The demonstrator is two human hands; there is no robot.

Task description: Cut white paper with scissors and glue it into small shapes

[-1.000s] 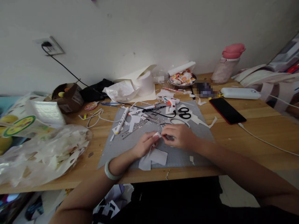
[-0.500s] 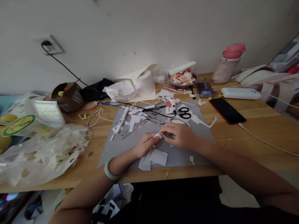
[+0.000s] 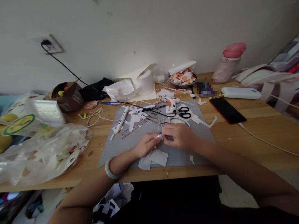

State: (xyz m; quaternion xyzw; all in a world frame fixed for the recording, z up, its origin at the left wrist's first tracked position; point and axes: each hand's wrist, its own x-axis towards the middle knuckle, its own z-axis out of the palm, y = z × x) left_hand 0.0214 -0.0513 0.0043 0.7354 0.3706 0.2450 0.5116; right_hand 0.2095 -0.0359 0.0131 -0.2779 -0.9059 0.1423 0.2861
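My left hand (image 3: 146, 145) is closed, pinching a small white piece of paper (image 3: 159, 137) between thumb and fingers. Close against it, my right hand (image 3: 178, 136) has its fingertips curled at the right end of that piece; what lies inside them is too small to make out. Both hands are over a grey cutting mat (image 3: 130, 149). White paper scraps (image 3: 159, 157) lie under my left hand at the mat's front edge. Just beyond my right hand are black-handled scissors (image 3: 184, 115), a white glue gun (image 3: 173, 105) and a metal ruler (image 3: 134, 129).
A white pen (image 3: 122, 119) lies on the mat's left. On the right are a phone (image 3: 227, 110), a white power bank (image 3: 240, 93) and a pink bottle (image 3: 226, 67). A plastic bag of scraps (image 3: 46, 155) covers the left side. A paper roll (image 3: 143, 83) stands at the back.
My hands stay nearly in place; the fingers have shifted slightly around the small white paper piece. Nothing else on the table has visibly moved.
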